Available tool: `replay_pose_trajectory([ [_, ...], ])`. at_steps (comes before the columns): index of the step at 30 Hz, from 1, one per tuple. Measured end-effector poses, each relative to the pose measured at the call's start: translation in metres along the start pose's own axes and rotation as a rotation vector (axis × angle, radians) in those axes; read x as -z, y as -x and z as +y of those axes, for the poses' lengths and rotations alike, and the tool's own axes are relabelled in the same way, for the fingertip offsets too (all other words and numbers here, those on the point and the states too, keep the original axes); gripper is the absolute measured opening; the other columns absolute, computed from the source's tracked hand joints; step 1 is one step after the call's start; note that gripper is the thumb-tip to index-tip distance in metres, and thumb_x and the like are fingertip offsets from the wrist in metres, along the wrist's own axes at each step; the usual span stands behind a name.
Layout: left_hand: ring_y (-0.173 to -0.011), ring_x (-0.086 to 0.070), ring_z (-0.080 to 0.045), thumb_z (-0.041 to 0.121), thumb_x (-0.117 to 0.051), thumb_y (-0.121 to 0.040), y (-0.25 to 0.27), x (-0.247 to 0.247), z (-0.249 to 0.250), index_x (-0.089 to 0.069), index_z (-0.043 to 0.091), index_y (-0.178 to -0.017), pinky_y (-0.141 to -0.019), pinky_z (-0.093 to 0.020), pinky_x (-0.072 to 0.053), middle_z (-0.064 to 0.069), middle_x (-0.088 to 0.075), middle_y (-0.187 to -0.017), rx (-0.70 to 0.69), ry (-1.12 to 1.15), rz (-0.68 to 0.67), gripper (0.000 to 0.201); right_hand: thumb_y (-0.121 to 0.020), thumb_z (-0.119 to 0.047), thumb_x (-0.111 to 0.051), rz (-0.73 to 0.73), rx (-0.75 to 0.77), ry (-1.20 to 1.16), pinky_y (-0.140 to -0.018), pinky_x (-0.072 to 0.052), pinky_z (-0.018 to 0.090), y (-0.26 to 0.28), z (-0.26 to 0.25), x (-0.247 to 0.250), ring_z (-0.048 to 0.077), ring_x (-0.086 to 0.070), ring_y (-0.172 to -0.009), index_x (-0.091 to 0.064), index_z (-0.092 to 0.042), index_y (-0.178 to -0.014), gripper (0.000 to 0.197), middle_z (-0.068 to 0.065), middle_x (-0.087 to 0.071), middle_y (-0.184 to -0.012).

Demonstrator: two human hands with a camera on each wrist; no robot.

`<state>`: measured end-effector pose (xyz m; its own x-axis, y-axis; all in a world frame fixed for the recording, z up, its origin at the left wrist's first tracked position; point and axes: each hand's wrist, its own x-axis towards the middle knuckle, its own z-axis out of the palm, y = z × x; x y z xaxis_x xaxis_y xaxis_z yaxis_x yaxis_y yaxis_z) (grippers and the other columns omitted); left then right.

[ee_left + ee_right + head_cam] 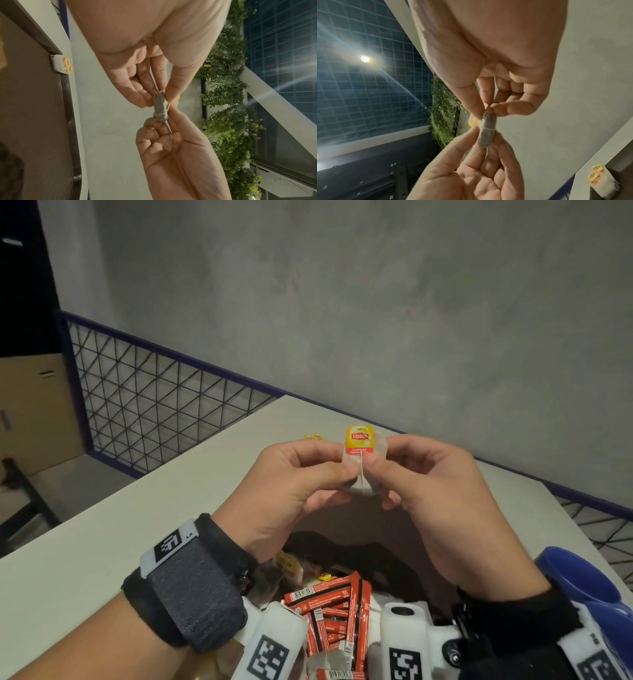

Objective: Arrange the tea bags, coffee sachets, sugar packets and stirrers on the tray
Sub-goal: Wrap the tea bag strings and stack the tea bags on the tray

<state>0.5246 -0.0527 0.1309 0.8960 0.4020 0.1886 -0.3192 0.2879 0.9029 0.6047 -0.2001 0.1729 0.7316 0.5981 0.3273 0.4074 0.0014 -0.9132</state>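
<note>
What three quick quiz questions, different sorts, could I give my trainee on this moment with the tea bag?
1. True or false: only the right hand holds the tea bag.
2. The red sachets lie: A) beyond the hands, B) below the wrists, C) off the table.
3. Fill in: the raised bag's tag is yellow and ____.

Key
1. False: the left hand pinches it too.
2. B.
3. Red.
</note>
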Motion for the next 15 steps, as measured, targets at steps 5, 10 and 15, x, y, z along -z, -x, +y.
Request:
replay_pose_trajectory([
  [5, -0.086, -0.072, -0.017, 0.023, -0.072, -0.084, -0.0030, 0.0008, -0.0006, -0.082, 0.014, -0.096, -0.074, -0.031, -0.058, -0.013, -0.078, -0.100, -0.023, 0.004, 0.062, 0.017, -0.090, -0.013, -0.074, 0.003, 0.004, -0.031, -0.058, -0.044, 0.031, -0.0019, 0.0027, 0.0016, 0.011, -0.057, -0.063, -0.079, -0.013, -0.091, 0.005, 0.010, -0.073, -0.078],
  [10, -0.079, -0.071, -0.015, 0.014, -0.066, -0.094, -0.0035, 0.0014, -0.0009, -0.081, 0.011, -0.096, -0.069, -0.026, -0.056, -0.013, -0.078, -0.096, -0.053, -0.042, 0.094, 0.016, -0.089, -0.018, -0.074, 0.002, -0.011, -0.038, -0.060, -0.044, 0.029, -0.0034, 0.0033, 0.0034, 0.009, -0.058, -0.064, -0.080, -0.015, -0.085, 0.008, 0.000, -0.073, -0.074],
  [15, -0.081, -0.071, -0.016, 0.014, -0.068, -0.094, -0.0015, 0.0014, -0.0030, -0.084, 0.015, -0.092, -0.074, -0.030, -0.059, -0.014, -0.078, -0.095, -0.023, -0.089, 0.051, 0.016, -0.091, -0.013, -0.074, -0.004, 0.010, 0.022, -0.060, -0.048, 0.030, -0.0030, 0.0064, 0.0014, 0.015, -0.061, -0.067, -0.080, -0.015, -0.085, 0.008, 0.009, -0.073, -0.077],
])
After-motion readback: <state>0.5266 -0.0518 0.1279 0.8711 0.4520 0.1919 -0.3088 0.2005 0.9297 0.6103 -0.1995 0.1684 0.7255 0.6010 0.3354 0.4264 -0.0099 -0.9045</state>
